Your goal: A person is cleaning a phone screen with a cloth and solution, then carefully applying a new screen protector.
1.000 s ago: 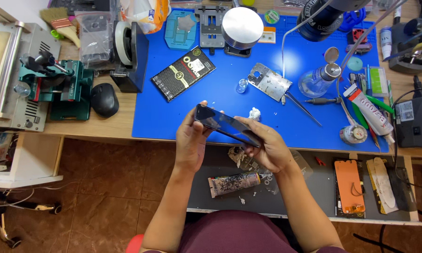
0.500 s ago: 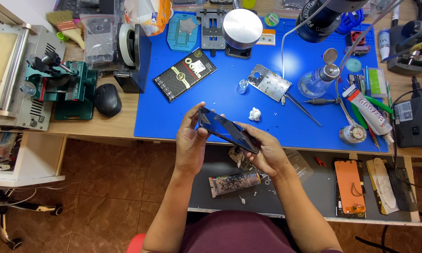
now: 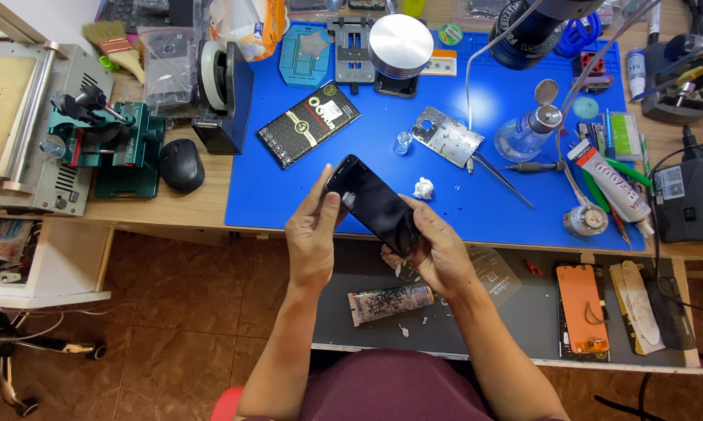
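the phone (image 3: 372, 204), held between your left hand (image 3: 314, 238) and right hand (image 3: 437, 253), looks thin, rigid, glossy and breakable; grasp its edges, not the slick glass.

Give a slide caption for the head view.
Both hands, left hand and right hand, hold a black smartphone above the blue mat.

Seen from above, a left hand (image 3: 314, 238) and right hand (image 3: 437, 253) are holding a black smartphone (image 3: 373, 204) tilted over a blue work mat (image 3: 476, 199) cluttered with repair tools.
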